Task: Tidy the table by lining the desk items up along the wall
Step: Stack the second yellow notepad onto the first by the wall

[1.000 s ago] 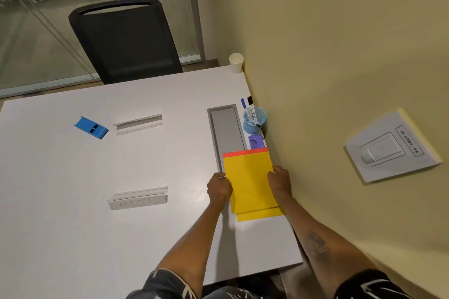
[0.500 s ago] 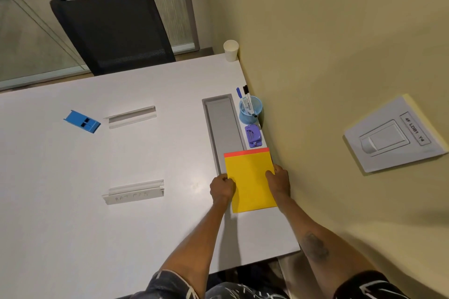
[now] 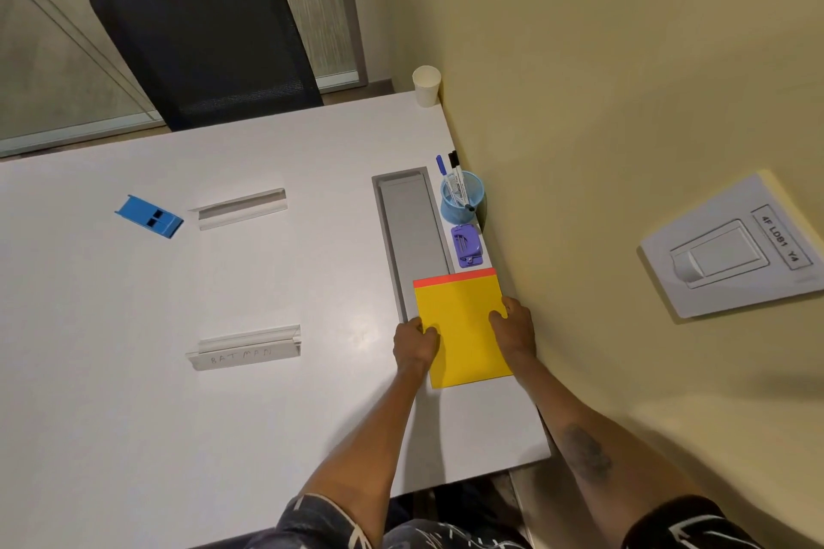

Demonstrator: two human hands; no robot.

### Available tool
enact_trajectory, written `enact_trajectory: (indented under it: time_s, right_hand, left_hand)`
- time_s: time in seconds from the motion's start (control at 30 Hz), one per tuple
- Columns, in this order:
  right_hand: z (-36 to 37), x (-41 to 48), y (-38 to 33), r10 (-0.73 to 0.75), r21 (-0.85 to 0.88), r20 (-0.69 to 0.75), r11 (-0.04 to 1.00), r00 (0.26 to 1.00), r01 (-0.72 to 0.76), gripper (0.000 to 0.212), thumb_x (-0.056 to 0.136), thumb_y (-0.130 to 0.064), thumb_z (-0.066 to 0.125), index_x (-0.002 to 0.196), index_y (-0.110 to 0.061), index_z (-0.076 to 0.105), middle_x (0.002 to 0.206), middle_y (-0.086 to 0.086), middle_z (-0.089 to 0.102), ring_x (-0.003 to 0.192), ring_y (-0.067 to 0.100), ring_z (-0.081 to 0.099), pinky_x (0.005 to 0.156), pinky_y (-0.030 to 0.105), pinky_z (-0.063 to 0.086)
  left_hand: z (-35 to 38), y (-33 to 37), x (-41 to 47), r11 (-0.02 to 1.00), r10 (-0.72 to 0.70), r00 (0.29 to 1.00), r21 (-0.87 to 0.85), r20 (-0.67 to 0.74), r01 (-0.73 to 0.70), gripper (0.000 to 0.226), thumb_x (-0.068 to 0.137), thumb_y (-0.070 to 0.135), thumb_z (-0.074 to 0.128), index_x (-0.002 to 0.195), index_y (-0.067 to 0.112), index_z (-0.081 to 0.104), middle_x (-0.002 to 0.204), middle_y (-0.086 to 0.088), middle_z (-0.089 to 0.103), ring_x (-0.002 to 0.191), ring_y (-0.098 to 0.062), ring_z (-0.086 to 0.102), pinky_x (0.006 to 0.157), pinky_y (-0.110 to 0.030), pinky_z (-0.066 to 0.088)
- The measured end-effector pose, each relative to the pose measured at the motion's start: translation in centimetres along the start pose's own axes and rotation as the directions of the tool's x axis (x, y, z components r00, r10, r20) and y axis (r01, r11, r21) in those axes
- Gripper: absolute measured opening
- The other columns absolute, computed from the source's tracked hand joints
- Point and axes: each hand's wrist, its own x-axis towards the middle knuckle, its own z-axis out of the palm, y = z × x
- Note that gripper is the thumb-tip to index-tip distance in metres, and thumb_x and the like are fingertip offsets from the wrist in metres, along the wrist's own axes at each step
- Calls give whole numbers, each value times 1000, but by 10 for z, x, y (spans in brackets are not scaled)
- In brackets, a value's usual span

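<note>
A yellow paper pad (image 3: 463,325) with an orange sheet edge showing at its far end lies flat on the white table (image 3: 267,415) beside the wall. My left hand (image 3: 414,343) grips its left edge and my right hand (image 3: 515,328) grips its right edge. Beyond the pad, along the wall, stand a purple stapler (image 3: 467,245), a blue pen cup (image 3: 461,196) with markers, and a white paper cup (image 3: 426,85) at the far corner. A blue box (image 3: 149,216) and two clear name holders (image 3: 243,207) (image 3: 245,348) lie out on the table's middle left.
A grey cable tray lid (image 3: 412,232) is set into the table left of the stapler. A black chair (image 3: 205,36) stands at the far side. The yellow wall carries a white switch plate (image 3: 731,245). The table's near edge runs by my legs.
The stack was squared up: the lower sheets that stuck out at the near end a second ago now lie under the yellow pad. Both hands stay at its sides.
</note>
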Motion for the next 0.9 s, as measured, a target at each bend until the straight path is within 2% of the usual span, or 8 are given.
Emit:
enact_trajectory:
  time_s: [0.1, 0.17, 0.2, 0.27, 0.4, 0.47, 0.67, 0.9]
  right_hand:
    - [1, 2, -1, -10, -21, 7, 1000, 1000, 11, 54, 98, -18, 51, 150, -9, 40, 146, 17, 44, 132, 36, 47, 109, 45, 42]
    - [1, 3, 0, -11, -26, 10, 1000, 1000, 11, 53, 98, -18, 50, 150, -9, 40, 147, 17, 43, 132, 36, 47, 109, 44, 42]
    - [1, 3, 0, -11, -30, 10, 999, 1000, 12, 53, 99, -18, 50, 150, -10, 40, 147, 17, 43, 132, 36, 47, 109, 44, 42]
    - [1, 4, 1, -13, -36, 10, 999, 1000, 13, 53, 98, -18, 51, 150, -9, 40, 147, 17, 43, 132, 36, 47, 109, 43, 43]
    - [1, 6, 2, -13, -45, 13, 999, 1000, 13, 53, 99, -18, 51, 150, -9, 40, 147, 17, 43, 132, 36, 48, 108, 43, 43]
    - [1, 6, 2, -14, -46, 14, 999, 1000, 15, 53, 99, -18, 51, 150, -9, 40, 147, 17, 43, 132, 36, 48, 108, 43, 43]
    - [1, 7, 1, -14, -57, 18, 998, 1000, 15, 53, 98, -18, 52, 149, -8, 40, 147, 17, 43, 132, 36, 48, 108, 43, 43]
    - [2, 8, 1, -14, -73, 25, 997, 1000, 16, 53, 98, -19, 52, 149, -8, 42, 146, 18, 43, 129, 36, 50, 107, 44, 45]
  left_hand:
    - [-1, -2, 1, 1000, 3, 1000, 14, 3, -3, 22, 96, 15, 55, 115, 11, 65, 108, -17, 62, 93, -27, 56, 86, -32, 46]
    - [0, -1, 0, 1000, 1, 1000, 16, 10, -1, 14, 96, 15, 54, 106, 14, 65, 104, -16, 62, 97, -31, 60, 85, -32, 46]
    - [0, 0, 1, 1000, 3, 1000, 15, 13, -4, 12, 96, 15, 54, 88, 21, 60, 96, -11, 61, 93, -28, 58, 84, -33, 47]
    - [2, -1, 5, 1000, -10, 1000, 18, 5, 10, 32, 96, 14, 55, 69, 27, 43, 77, 0, 53, 87, -22, 52, 78, -32, 44]
    - [2, -1, 6, 1000, -11, 1000, 16, 24, 11, 13, 96, 14, 54, 84, 13, 52, 87, -8, 56, 85, -24, 54, 75, -29, 41]
    - [2, -1, 7, 1000, -3, 1000, 20, 18, 3, 17, 96, 13, 54, 80, 16, 51, 88, -8, 56, 85, -23, 53, 75, -28, 41]
    - [2, 0, 12, 998, 7, 1000, 67, 28, -9, 10, 97, 14, 53, 90, 7, 54, 89, -12, 57, 82, -23, 53, 74, -29, 41]
    - [-3, 1, 15, 994, 14, 999, 108, 47, -19, 13, 96, 11, 50, 86, 7, 55, 86, -11, 56, 81, -24, 52, 73, -28, 40]
